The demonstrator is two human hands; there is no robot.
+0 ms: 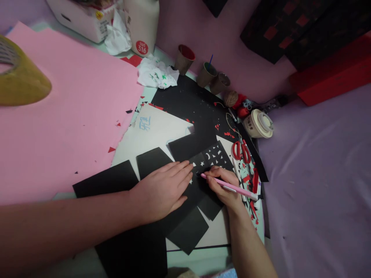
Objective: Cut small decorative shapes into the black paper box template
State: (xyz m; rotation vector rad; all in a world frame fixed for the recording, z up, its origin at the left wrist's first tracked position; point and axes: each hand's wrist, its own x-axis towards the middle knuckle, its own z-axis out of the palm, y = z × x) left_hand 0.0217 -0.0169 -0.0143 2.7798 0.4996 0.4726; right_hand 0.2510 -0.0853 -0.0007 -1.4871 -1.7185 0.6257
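A black paper cut-out with several flaps (185, 200) lies on a white sheet. Small stars, a moon and triangles are cut through its upper right flap (216, 156). My left hand (164, 189) rests flat on the paper, fingers stretched out beside the star-shaped holes. Just to its right, my right hand (224, 185) grips a slim pink pen (232, 187) with a pale end. The pen's front end points at the black paper between my hands, near a faint outline. Whether its tip is a nib or a blade is too small to tell.
Red-handled scissors (241, 151) and red and black scraps lie to the right. Beyond stand a lidded cup (259, 123), brown paper cups (184, 59), twine (230, 98) and crumpled tissue (158, 73). Pink paper (72, 116) and a yellow tape roll (26, 81) are at left.
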